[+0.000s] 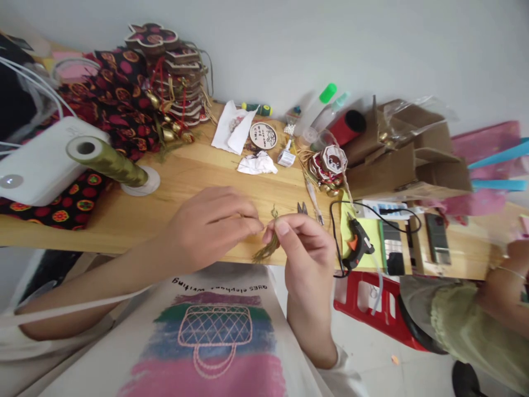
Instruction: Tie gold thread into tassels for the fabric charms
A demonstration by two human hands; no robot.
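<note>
In the head view, my right hand [308, 245] pinches a small olive-green thread tassel [268, 249] between thumb and fingers. The loose strands hang toward the table's front edge, and a short knotted end sticks up above the fingertips. Just to its left is my left hand [217, 226], with thumb and fingers pressed together; whatever they may hold is too fine to make out. Dark pointed metal tips of a tool [302, 208] show behind my right hand, the rest hidden. A spool of olive-green thread [118, 165] stands tilted in the picture at the left.
Patterned pouches with bells and a stack of ornaments [184, 82] fill the back left. Glue gun [359, 242], its cord, cardboard box [397, 165], pen [314, 201] and octagonal ornaments [333, 160] lie rightward. Another person's arm [506, 281] and a red stool [380, 311] are at right.
</note>
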